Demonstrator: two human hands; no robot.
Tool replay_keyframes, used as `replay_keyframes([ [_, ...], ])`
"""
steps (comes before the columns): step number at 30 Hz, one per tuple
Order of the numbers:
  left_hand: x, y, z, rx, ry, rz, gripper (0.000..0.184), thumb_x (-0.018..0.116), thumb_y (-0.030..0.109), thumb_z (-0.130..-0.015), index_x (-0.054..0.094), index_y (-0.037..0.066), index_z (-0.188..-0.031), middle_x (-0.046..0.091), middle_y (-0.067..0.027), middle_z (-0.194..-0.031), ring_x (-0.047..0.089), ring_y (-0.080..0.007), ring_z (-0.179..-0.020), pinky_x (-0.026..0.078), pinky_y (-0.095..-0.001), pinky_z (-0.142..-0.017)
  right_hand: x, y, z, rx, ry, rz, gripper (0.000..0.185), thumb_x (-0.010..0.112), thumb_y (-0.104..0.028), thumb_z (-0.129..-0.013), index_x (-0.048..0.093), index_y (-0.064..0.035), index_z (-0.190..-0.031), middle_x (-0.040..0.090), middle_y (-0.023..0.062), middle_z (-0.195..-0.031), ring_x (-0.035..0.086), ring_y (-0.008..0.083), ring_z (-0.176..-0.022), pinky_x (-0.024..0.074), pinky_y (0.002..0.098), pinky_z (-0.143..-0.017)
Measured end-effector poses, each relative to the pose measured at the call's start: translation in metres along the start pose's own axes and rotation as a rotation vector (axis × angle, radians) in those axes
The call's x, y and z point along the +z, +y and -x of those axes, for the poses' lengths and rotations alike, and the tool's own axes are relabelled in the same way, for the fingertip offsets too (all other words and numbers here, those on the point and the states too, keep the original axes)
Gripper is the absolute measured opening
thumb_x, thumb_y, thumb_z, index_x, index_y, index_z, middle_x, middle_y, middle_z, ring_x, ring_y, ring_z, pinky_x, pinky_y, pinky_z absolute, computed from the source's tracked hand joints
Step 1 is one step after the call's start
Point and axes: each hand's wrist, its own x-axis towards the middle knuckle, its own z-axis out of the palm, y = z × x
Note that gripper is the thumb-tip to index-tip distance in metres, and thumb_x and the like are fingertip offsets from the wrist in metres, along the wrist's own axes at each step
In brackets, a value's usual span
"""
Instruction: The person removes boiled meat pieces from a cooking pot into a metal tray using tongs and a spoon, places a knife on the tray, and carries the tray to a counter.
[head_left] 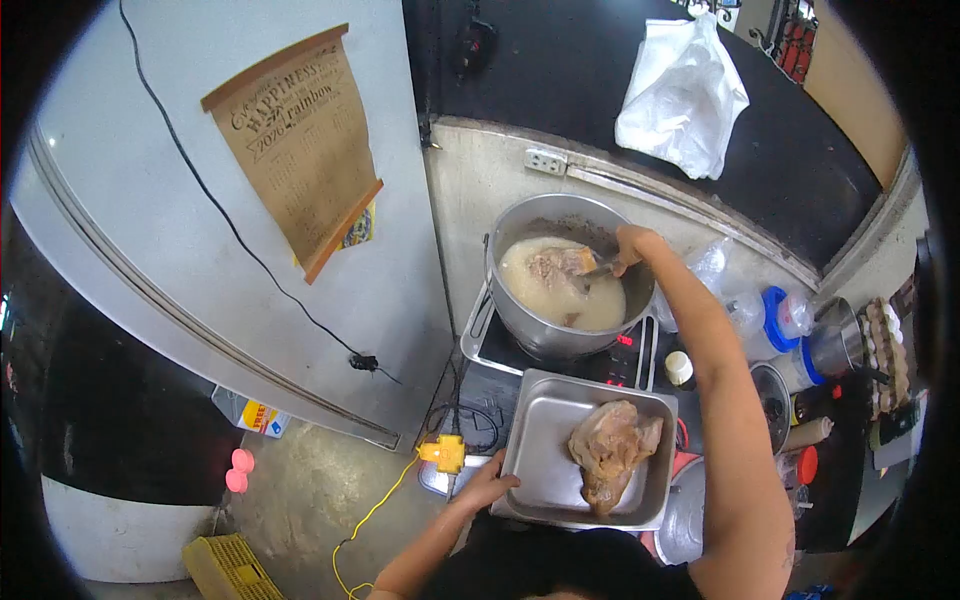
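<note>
Silver-grey pot (560, 343), cream liquid (525, 285), silver tray (545, 450), brown meat (612, 450), yellow adapter (443, 454), white bag (680, 100)

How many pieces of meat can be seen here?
2 that I can make out: one in the tray, on its right side, and one in the pot, below the right hand. More may be hidden in the cloudy liquid.

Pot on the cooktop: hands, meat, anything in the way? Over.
Right hand gripping a utensil at meat in the pot. Left hand at the tray's left rim, hold unclear. Large meat piece in tray. Right forearm crosses pot's rim.
</note>
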Motion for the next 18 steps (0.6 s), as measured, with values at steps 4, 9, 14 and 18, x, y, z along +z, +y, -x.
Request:
replay_keyframes([
  [4,-0.006,-0.047,-0.019,0.040,-0.020,-0.018,0.078,0.059,0.018,-0.075,0.018,-0.005,-0.136,0.030,-0.0227,-0.137,0.030,-0.0279,-0.128,0.024,-0.0309,-0.104,-0.001,0.006,-0.008,-0.007,-0.041,-0.113,0.057,0.082,-0.030,-0.050,0.064,0.0019,-0.094,0.064,0.0166,-0.096,0.062,0.0297,-0.089,0.0501,0.0362,-0.076],
  [9,-0.004,-0.040,-0.016,0.050,0.021,-0.054,0.074,0.059,0.018,-0.076,0.020,-0.007,-0.135,0.032,-0.0234,-0.136,0.030,-0.0284,-0.128,0.023,-0.0310,-0.104,-0.004,-0.009,0.003,-0.120,0.216,0.076,0.048,0.079,-0.030,-0.054,0.064,0.0013,-0.087,0.064,0.0185,-0.090,0.062,0.0309,-0.084,0.0502,0.0380,-0.073],
  [14,0.004,0.005,-0.002,0.068,0.008,0.014,0.064,0.057,0.015,-0.077,0.029,-0.005,-0.131,0.041,-0.0209,-0.129,0.038,-0.0264,-0.121,0.028,-0.0312,-0.101,-0.004,-0.037,0.035,-0.110,0.392,0.147,0.028,0.069,-0.017,-0.064,0.065,-0.0033,-0.088,0.063,0.0174,-0.094,0.062,0.0285,-0.089,0.0503,0.0374,-0.076],
  [18,0.003,0.011,0.000,0.080,0.028,-0.088,0.060,0.056,0.009,-0.077,0.030,-0.003,-0.130,0.044,-0.0184,-0.126,0.042,-0.0247,-0.118,0.030,-0.0311,-0.099,0.018,-0.055,0.044,-0.124,0.466,0.199,0.020,0.063,-0.009,-0.068,0.065,-0.0046,-0.087,0.063,0.0169,-0.094,0.062,0.0266,-0.089,0.0512,0.0363,-0.072],
])
